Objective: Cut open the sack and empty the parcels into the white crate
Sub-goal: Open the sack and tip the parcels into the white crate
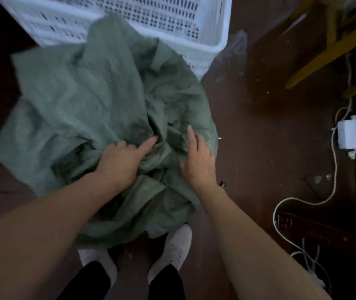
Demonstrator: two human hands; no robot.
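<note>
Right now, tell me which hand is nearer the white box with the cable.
Right. The right hand is over the right side of the green sack, the white box off to its right; the left hand is farther left, mid-sack.

Dim light falls on a scuffed dark brown floor (248, 148). Right of the right grip (198, 161) sits a small white plastic box (349, 136) trailing a white cable (335, 163); farther off, beyond the box, stand yellow wooden furniture legs (324, 59).

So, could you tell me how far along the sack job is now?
Done: unclear; the green sack lies crumpled against the white crate, no parcels or cut visible. In hand: the left hand rests on its bunched folds, the right hand open beside. Left: apparently cutting and emptying.
</note>
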